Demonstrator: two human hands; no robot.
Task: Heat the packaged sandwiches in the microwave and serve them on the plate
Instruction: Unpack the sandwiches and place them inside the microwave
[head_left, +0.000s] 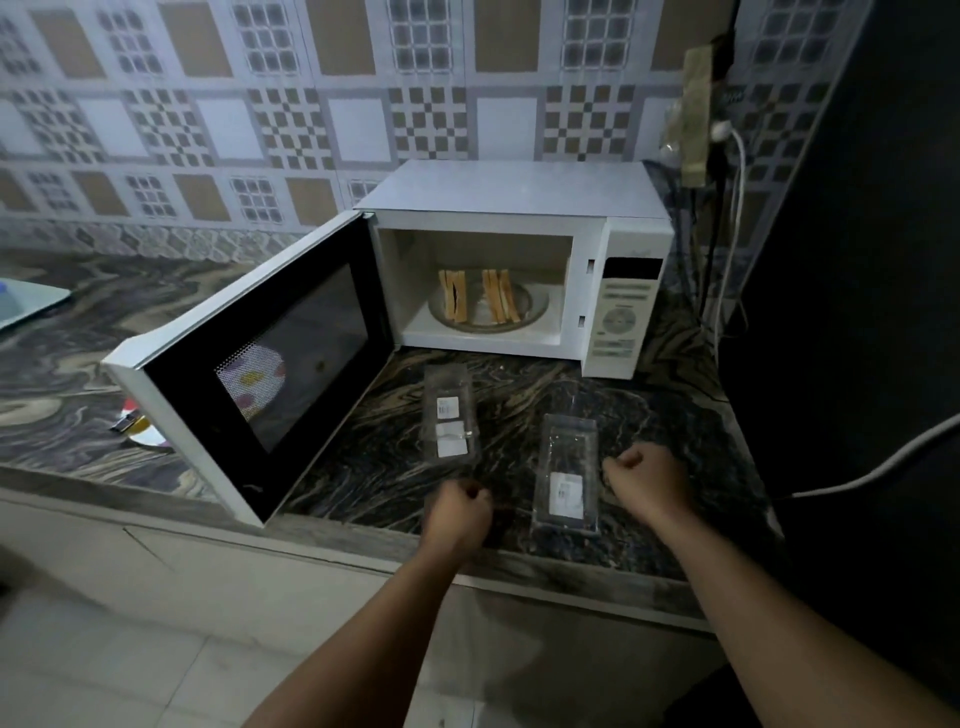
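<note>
Two toasted sandwiches stand in the open white microwave, beyond both hands. Left hand and right hand are fisted, holding nothing; a clear plastic package lies between them.

Your microwave stands on the countertop against the tiled wall, its door swung out to your left. Inside it, two sandwiches stand side by side on the turntable. The control panel is on the microwave's right. In front of the microwave two empty plastic packages lie on the countertop: the left package nearer the microwave, the right package nearer you. Your left hand is just before the left package; your right hand is just beside the right package, on its right. A plate lies behind the open door, to the left. Cables hang to the right of the microwave.
</note>
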